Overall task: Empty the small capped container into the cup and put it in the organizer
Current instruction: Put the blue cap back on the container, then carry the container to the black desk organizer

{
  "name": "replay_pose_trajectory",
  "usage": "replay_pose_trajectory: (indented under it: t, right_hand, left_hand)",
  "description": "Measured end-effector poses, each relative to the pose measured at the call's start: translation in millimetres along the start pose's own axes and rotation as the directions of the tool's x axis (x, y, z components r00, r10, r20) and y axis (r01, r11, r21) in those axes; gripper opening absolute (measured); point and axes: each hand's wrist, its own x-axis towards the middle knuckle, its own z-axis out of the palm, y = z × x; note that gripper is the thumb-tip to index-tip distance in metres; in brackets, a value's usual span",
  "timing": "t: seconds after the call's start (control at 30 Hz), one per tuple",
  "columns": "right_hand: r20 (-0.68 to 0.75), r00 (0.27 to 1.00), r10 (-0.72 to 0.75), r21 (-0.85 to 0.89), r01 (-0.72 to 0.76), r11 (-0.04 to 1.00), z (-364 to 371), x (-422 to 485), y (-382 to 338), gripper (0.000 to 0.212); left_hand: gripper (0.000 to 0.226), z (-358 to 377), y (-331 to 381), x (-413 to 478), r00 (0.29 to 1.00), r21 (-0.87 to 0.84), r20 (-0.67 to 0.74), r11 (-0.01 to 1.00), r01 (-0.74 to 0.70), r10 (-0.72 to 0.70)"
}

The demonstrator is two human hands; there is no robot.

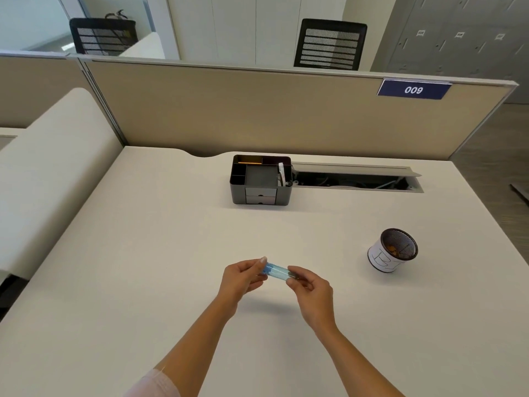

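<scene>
While the left hand (242, 277) and right hand (310, 290) grip the blue container (277, 272), the cup (393, 250) stands apart

Hands: two, left hand (242, 277) and right hand (310, 293)
Blue containers: one blue container (276, 271)
Cups: one mesh cup (393, 250)
Organizers: one organizer (262, 179)
Chairs: two, left chair (103, 35) and right chair (330, 43)

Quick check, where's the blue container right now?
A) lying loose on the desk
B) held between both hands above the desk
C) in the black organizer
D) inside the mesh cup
B: the left hand and right hand each pinch an end of the blue container, above the desk.
</scene>
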Motion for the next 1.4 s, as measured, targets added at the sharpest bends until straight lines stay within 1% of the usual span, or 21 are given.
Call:
replay_pose_trajectory:
  t: [0.13, 0.23, 0.33, 0.4, 0.53, 0.67, 0.8, 0.9, 1.0, 1.07, 1.17, 1.23, 1.27, 1.3, 1.37, 1.4]
  right_hand:
    - [-0.003, 0.998, -0.063, -0.028, 0.062, 0.998, -0.1, -3.8, -0.5, 0.030]
    - [0.002, 0.992, -0.123, -0.077, 0.123, 0.989, -1.7, -5.9, -1.6, 0.028]
    - [0.017, 0.981, -0.194, -0.145, 0.194, 0.970, -2.8, -7.2, -2.1, 0.025]
    - [0.020, 0.974, -0.227, -0.172, 0.227, 0.958, -2.3, -8.2, -2.3, 0.024]
    - [-0.003, 0.962, -0.272, -0.148, 0.268, 0.952, 2.6, -10.0, -4.2, 0.017]
    - [-0.026, 0.952, -0.306, -0.141, 0.300, 0.944, 4.9, -8.0, -12.3, 0.015]
    - [0.012, 0.960, -0.280, -0.157, 0.279, 0.947, 3.8, -0.9, -21.5, 0.021]
    - [0.046, 0.976, -0.212, -0.140, 0.217, 0.966, 3.1, 3.5, -24.4, 0.018]
    - [0.084, 0.986, -0.142, -0.116, 0.152, 0.982, 3.2, 8.2, -26.5, 0.025]
    - [0.111, 0.989, -0.102, -0.101, 0.114, 0.988, 3.7, 14.9, -28.6, 0.025]
    - [0.115, 0.991, -0.061, -0.093, 0.072, 0.993, 4.5, 31.2, -35.1, 0.013]
    - [0.091, 0.994, -0.063, -0.120, 0.074, 0.990, 4.4, 46.5, -42.4, 0.012]
    - [0.077, 0.994, -0.074, -0.129, 0.083, 0.988, 4.5, 55.8, -46.6, 0.012]
    - [0.062, 0.994, -0.086, -0.135, 0.094, 0.986, 4.7, 65.0, -51.5, 0.013]
    - [0.034, 0.994, -0.104, -0.162, 0.108, 0.981, 6.5, 85.6, -61.5, 0.014]
    - [0.028, 0.994, -0.109, -0.196, 0.113, 0.974, 8.1, 96.5, -66.0, 0.015]
  left_hand:
    - [0.038, 1.4, 2.1, -1.2, 1.000, 0.010, 0.006, 1.000, 0.014, -0.014]
    - [0.033, 1.2, 6.2, -4.0, 1.000, 0.001, 0.007, 1.000, 0.004, -0.004]
    - [0.023, 1.6, 10.9, -6.5, 0.999, -0.022, 0.007, 0.999, -0.047, 0.048]
    - [0.022, 2.9, 13.8, -7.5, 0.997, -0.055, 0.012, 0.995, -0.080, 0.080]
    - [0.025, 7.7, 19.0, -9.5, 0.990, -0.086, 0.036, 0.987, -0.134, 0.138]
    - [0.018, 7.8, 19.7, -10.2, 0.979, -0.084, 0.056, 0.978, -0.190, 0.195]
    - [0.012, 4.2, 16.2, -10.0, 0.971, -0.069, 0.056, 0.971, -0.230, 0.234]
    - [0.010, 1.8, 15.4, -9.0, 0.968, -0.048, 0.050, 0.968, -0.245, 0.247]
    - [0.012, -0.2, 18.0, -4.6, 0.967, 0.026, 0.032, 0.967, -0.255, 0.254]
    - [0.019, -1.7, 22.3, 2.2, 0.965, 0.085, 0.024, 0.961, -0.263, 0.262]
    - [0.036, -4.2, 30.6, 15.0, 0.954, 0.211, 0.076, 0.930, -0.300, 0.290]
    - [0.050, -6.3, 33.5, 23.7, 0.943, 0.302, 0.101, 0.894, -0.332, 0.316]
    - [0.055, -8.7, 33.1, 28.7, 0.934, 0.385, 0.115, 0.851, -0.357, 0.339]
    - [0.059, -12.0, 31.6, 34.2, 0.917, 0.506, 0.142, 0.769, -0.392, 0.374]
    - [0.067, -20.9, 26.6, 48.8, 0.876, 0.741, 0.253, 0.500, -0.449, 0.411]
    - [0.069, -25.7, 24.9, 56.5, 0.867, 0.809, 0.307, 0.372, -0.455, 0.393]
